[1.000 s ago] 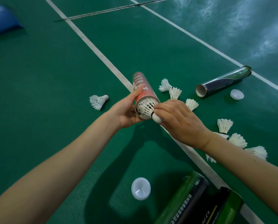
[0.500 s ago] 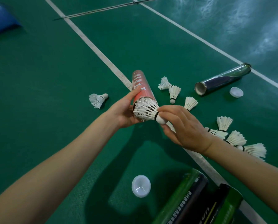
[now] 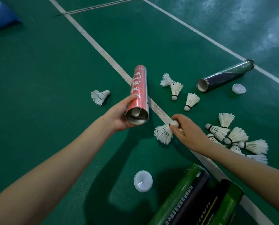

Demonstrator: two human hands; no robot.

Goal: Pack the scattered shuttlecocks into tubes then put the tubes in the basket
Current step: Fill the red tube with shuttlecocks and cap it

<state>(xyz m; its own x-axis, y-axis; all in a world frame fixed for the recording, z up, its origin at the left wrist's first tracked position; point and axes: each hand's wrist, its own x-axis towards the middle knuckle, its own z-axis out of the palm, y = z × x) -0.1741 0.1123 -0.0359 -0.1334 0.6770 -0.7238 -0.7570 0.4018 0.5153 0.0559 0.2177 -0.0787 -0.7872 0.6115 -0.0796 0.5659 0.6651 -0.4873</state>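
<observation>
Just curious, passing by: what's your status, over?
Left hand grips red cardboard tube. Right hand pinches white feather shuttlecock, clear of tube mouth. Nothing in the way.

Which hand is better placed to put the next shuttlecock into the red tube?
The right hand: it pinches a shuttlecock by its cork, close to the open mouth of the red tube. The left hand is busy gripping that tube.
</observation>
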